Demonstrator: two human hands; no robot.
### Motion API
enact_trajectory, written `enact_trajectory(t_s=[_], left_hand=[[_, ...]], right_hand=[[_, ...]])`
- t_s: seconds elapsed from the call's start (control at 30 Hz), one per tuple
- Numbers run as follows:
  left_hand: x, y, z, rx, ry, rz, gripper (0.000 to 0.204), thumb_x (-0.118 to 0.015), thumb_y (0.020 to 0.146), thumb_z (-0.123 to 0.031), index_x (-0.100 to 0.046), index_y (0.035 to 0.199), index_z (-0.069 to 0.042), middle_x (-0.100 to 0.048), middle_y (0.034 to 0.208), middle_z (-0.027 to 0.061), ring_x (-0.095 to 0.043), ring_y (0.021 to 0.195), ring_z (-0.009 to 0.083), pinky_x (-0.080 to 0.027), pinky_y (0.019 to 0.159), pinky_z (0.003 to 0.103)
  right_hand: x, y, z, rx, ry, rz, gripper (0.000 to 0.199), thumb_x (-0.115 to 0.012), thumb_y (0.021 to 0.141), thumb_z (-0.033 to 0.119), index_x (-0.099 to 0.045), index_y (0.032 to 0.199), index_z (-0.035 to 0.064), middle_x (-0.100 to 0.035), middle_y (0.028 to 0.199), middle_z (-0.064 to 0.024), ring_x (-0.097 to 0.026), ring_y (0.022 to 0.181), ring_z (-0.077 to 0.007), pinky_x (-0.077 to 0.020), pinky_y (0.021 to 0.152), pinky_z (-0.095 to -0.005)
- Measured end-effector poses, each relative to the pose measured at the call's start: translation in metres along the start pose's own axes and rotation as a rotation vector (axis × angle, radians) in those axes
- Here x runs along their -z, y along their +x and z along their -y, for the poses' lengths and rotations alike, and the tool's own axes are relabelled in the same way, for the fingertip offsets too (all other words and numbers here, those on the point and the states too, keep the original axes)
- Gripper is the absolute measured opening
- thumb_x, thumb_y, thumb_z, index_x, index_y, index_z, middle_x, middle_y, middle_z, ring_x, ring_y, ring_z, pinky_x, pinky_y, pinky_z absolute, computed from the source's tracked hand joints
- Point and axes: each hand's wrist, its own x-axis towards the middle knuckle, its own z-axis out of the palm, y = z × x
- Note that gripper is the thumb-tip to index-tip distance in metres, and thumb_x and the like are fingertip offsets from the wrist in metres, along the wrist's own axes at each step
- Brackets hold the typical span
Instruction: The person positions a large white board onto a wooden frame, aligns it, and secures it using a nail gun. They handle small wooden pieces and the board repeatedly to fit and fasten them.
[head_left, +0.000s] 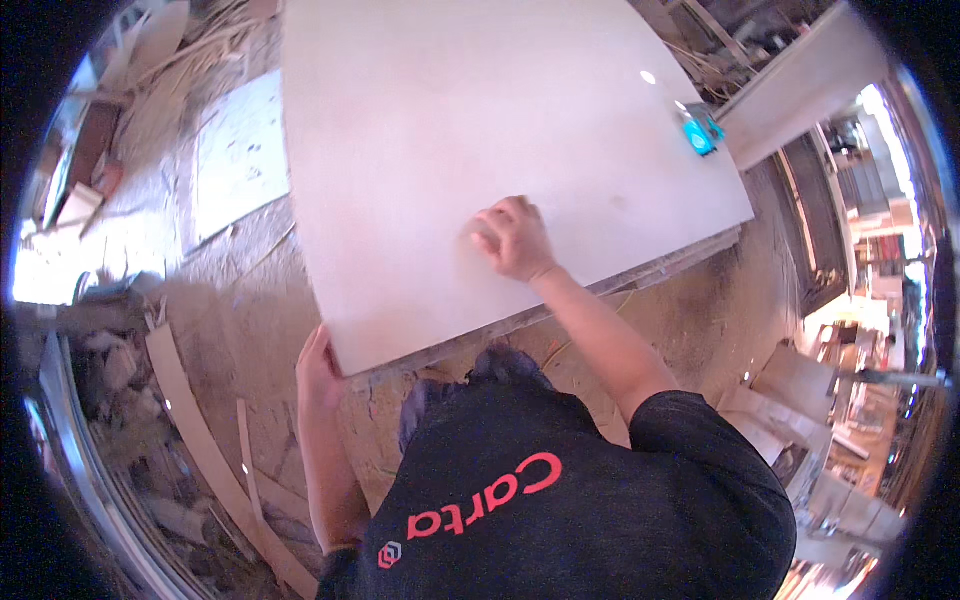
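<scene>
A large pale flat board (450, 120) lies in front of me, raised above the floor. At its near left corner, my left hand (319, 368) grips the edge, with some fingers hidden against the side. Over the near middle of the board is my right hand (512, 240), its fingers curled closed. Motion slightly blurs that hand, and whatever it may hold cannot be made out. Toward the board's right edge sits a small turquoise and black tool (699, 138), apart from both hands; its kind is unclear.
Left of the board, a white sheet (240, 150) lies on the dusty floor. Long wood strips (185, 385) and scraps are at lower left. Another pale panel (810, 85) stands at upper right. Cut wood pieces (795, 380) lie to the right.
</scene>
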Motion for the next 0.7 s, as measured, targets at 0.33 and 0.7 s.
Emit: enact_trajectory(t_s=[0.33,0.7], left_hand=[[0.005,-0.053,0.000,-0.175,0.092,-0.169,0.026,-0.058,0.098,-0.013,-0.059,0.119,0.002,-0.066,0.108,0.0076,-0.061,0.099,0.0161,-0.049,0.086,0.029],[-0.092,-0.016,0.006,-0.535,0.361,-0.355,0.030,-0.059,0.097,-0.012,-0.057,0.123,0.002,-0.063,0.112,0.0085,-0.059,0.104,0.0175,-0.047,0.092,0.033]], right_hand=[[0.006,-0.012,-0.028,0.047,0.223,0.016,0.021,-0.069,0.082,0.024,-0.065,0.098,0.0119,-0.055,0.103,-0.0079,-0.054,0.105,-0.0292,-0.0437,0.095,-0.0468],[0.109,-0.097,-0.115,0.045,0.362,0.187,0.019,-0.071,0.078,0.022,-0.065,0.091,0.0083,-0.059,0.101,-0.0104,-0.056,0.105,-0.0306,-0.0471,0.093,-0.0460]])
